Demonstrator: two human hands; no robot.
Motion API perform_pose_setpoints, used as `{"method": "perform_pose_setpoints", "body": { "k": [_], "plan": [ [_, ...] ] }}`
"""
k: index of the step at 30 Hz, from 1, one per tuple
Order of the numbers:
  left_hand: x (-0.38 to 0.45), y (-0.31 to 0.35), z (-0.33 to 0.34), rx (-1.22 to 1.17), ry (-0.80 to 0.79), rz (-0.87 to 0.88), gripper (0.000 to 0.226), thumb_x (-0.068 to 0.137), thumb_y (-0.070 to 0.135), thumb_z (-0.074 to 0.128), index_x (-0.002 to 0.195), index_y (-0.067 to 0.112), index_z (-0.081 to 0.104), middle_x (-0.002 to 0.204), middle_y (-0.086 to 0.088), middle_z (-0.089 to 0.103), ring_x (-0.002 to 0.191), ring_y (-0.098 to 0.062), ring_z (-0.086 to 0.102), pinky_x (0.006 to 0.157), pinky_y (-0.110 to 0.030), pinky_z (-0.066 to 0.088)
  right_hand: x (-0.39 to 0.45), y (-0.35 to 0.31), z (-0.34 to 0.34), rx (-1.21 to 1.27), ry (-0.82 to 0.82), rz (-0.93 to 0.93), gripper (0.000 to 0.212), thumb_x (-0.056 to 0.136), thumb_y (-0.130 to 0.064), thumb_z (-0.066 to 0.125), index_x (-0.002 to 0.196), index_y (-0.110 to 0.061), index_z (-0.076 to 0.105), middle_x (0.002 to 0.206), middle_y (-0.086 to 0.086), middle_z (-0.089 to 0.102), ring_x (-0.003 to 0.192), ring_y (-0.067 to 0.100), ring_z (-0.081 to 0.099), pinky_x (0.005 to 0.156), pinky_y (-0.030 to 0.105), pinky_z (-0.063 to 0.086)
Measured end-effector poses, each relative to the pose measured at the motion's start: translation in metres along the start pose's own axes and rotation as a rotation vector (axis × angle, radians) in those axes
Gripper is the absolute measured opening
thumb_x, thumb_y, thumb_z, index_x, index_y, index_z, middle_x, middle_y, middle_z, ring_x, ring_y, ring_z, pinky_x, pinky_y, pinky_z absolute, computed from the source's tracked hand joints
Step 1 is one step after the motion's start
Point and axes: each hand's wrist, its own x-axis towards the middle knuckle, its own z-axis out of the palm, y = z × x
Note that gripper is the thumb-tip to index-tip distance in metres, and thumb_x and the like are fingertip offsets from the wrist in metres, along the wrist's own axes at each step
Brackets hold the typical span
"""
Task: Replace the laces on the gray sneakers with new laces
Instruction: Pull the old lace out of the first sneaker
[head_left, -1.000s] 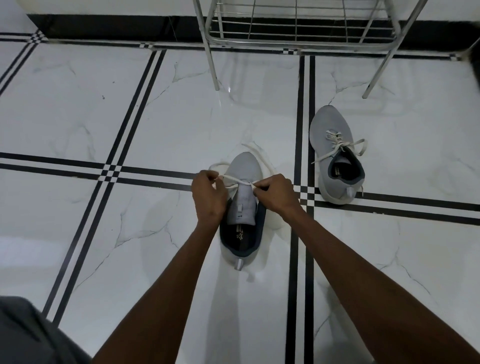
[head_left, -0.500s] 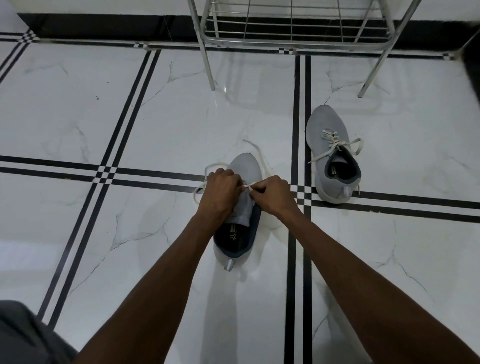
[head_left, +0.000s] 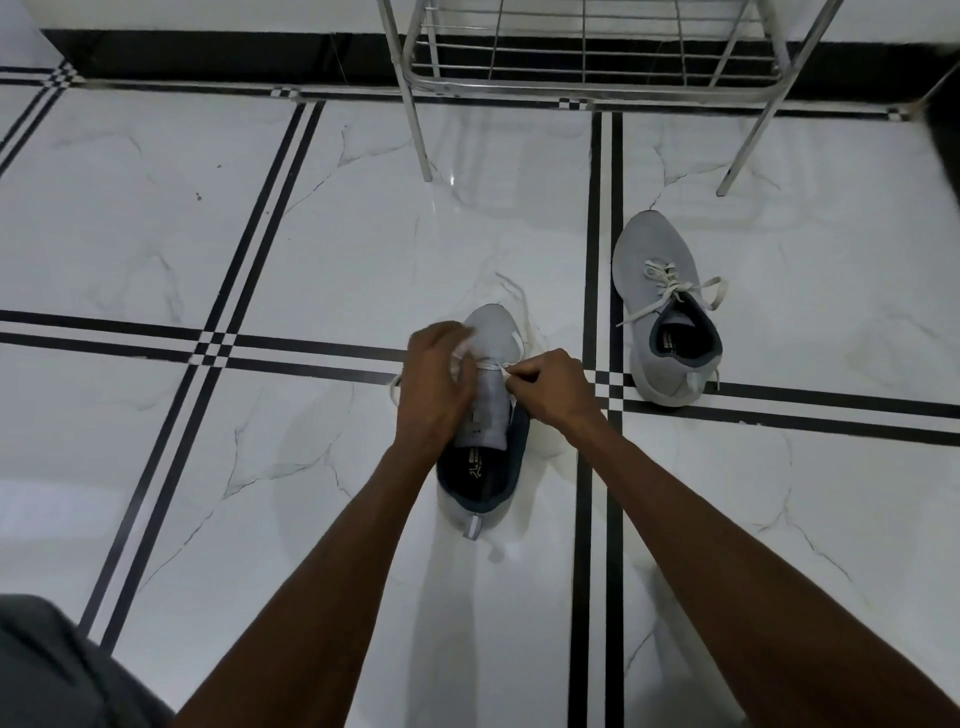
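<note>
Hands low over the near sneaker, which sits toe-away on the white tiled floor, and this is the fiddly part. On the left, the left hand curls over the eyelet side; its grip looks closed around a bit of white lace, though the fingertips are blurred and I can't swear to what they pinch. A loop of that lace trails out on the floor just left of the shoe. Across the tongue one strand runs taut to the right hand, grip pinched tight on the lace end.

Trouble from here, as I judge it: pull unevenly and one tail ends up short, leaving nothing to tie. Tug too hard with nothing pinning the shoe down and it could skid on that glossy tile. The slack loop could twist or snag as it feeds through. A missed eyelet under that covering left hand would mean unthreading again.

Far right, the second sneaker lies well apart, laced and loosely tied, near the metal rack.
</note>
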Motion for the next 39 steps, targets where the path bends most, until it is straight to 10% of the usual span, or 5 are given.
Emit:
{"method": "perform_pose_setpoints", "body": {
  "k": [7,13,20,27,39],
  "plan": [
    [0.005,0.003,0.012,0.173,-0.208,-0.03,0.021,0.094,0.017,0.063,0.084,0.005,0.077,0.085,-0.011,0.072,0.076,-0.022,0.061,0.071,-0.034,0.046,-0.003,0.002,-0.001,0.09,0.032,0.034,0.014,0.086,-0.016,0.07,0.091,-0.013,0.082,0.078,0.005,0.077,0.061,0.013,0.066,0.065,0.028,0.056],
    [0.002,-0.021,-0.01,-0.033,0.291,-0.515,0.016,0.093,0.011,0.059,0.092,0.005,0.074,0.092,-0.006,0.074,0.086,-0.021,0.067,0.071,-0.02,0.038,-0.004,0.004,-0.006,0.157,0.059,0.131,0.015,0.084,-0.013,0.067,0.079,-0.008,0.081,0.065,0.006,0.073,0.053,0.013,0.062,0.059,0.033,0.056],
    [0.002,0.003,0.005,0.004,-0.078,-0.006,0.013,0.086,0.014,0.073,0.1,0.013,0.073,0.104,-0.002,0.068,0.102,-0.019,0.059,0.084,-0.026,0.044,-0.005,-0.001,-0.002,0.103,0.039,0.074,0.014,0.087,-0.018,0.07,0.09,-0.013,0.082,0.073,0.005,0.076,0.059,0.013,0.064,0.062,0.027,0.053],
    [0.007,0.003,0.014,0.217,-0.212,-0.04,0.012,0.09,0.005,0.058,0.087,-0.002,0.068,0.09,-0.018,0.065,0.085,-0.032,0.06,0.072,-0.042,0.046,-0.007,0.001,-0.001,0.088,0.027,0.09,0.017,0.086,-0.016,0.067,0.08,-0.009,0.081,0.07,0.009,0.074,0.065,0.026,0.07,0.064,0.041,0.061],
    [0.012,-0.006,0.015,0.122,-0.272,-0.096,0.01,0.09,0.018,0.072,0.088,0.009,0.068,0.092,-0.004,0.063,0.082,-0.019,0.059,0.069,-0.03,0.043,-0.007,-0.003,0.0,0.056,0.023,0.042,0.017,0.087,-0.016,0.067,0.086,-0.008,0.082,0.071,0.009,0.075,0.063,0.025,0.069,0.063,0.04,0.06]
  ]
}}
